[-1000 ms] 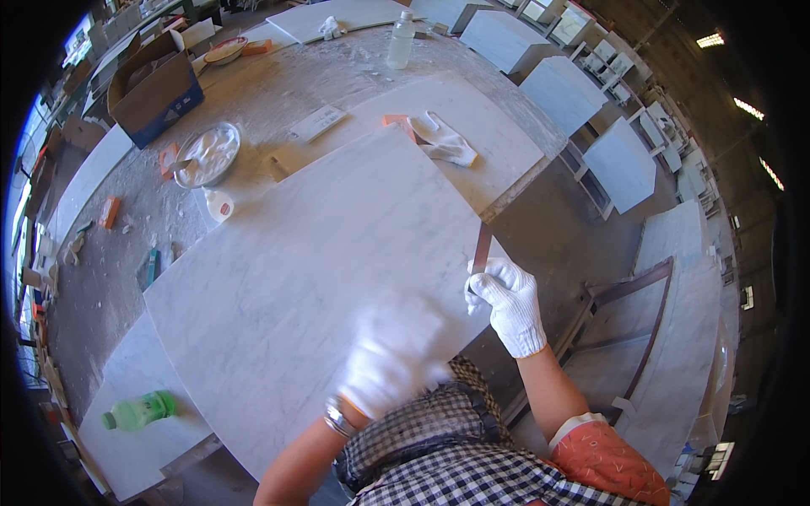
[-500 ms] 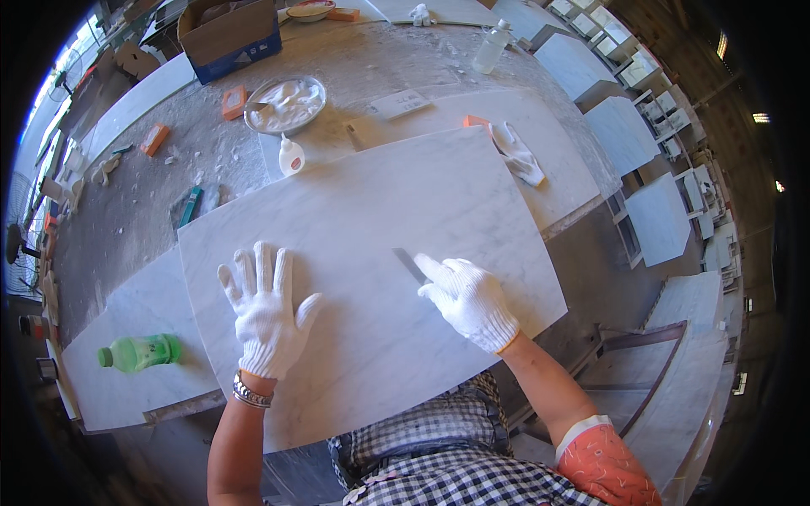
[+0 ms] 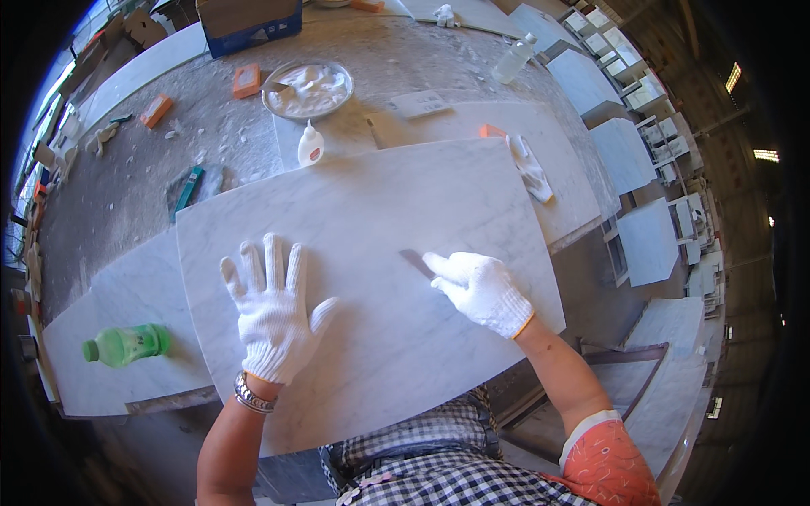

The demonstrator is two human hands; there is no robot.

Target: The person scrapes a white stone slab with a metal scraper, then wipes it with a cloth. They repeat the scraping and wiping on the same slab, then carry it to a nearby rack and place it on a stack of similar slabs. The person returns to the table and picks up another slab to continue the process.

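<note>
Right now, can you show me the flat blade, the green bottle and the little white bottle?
Flat blade (image 3: 416, 263): head view, its uncovered part.
Green bottle (image 3: 128, 345): head view, middle of its side.
Little white bottle (image 3: 310, 148): head view, its rounded body.

Smooth stone slab (image 3: 371, 228), metal blade (image 3: 415, 263)

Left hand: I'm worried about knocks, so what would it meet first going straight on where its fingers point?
The left hand has bare slab ahead to the far edge; just past that, its index-finger side might catch the white bottle first, though depth is unclear.
</note>
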